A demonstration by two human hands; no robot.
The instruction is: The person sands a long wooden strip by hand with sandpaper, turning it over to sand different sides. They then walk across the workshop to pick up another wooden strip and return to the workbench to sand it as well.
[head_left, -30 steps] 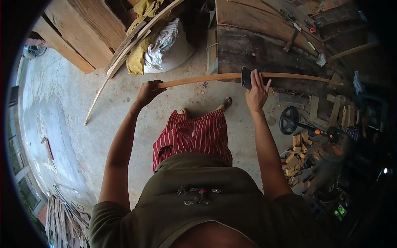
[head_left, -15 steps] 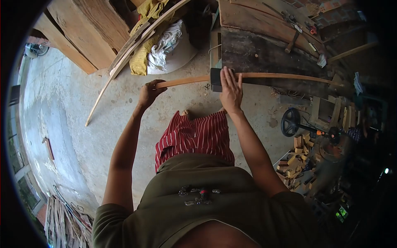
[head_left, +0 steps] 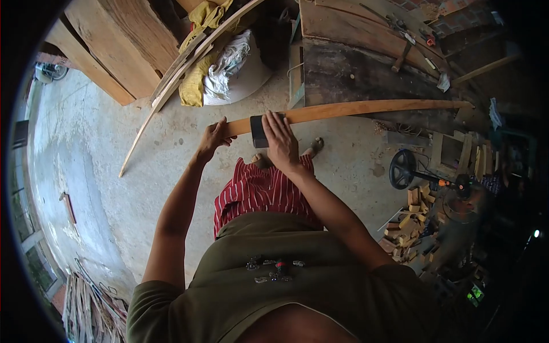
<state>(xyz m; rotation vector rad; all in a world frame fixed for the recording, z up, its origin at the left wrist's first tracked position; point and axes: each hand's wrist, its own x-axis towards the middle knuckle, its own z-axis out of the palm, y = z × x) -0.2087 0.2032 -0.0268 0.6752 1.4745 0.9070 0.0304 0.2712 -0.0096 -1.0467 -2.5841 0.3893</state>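
Note:
A long wooden strip runs sideways in front of me, its far right end over the dark bench. My left hand is closed around the strip's left end, thumb on top. Dark sandpaper, seemingly folded, lies across the strip a short way to the right. My right hand presses it against the wood with fingers extended over the top. The underside of this grip is hidden.
A hammer and other tools lie on the bench. Sacks and thick planks stand at the back left, with thin curved strips leaning there. Wood offcuts and a black handwheel are to the right.
My right hand and the sandpaper have slid left along the strip, closer to my left hand. The strip's broad face has turned more toward me, and its left part sits slightly nearer.

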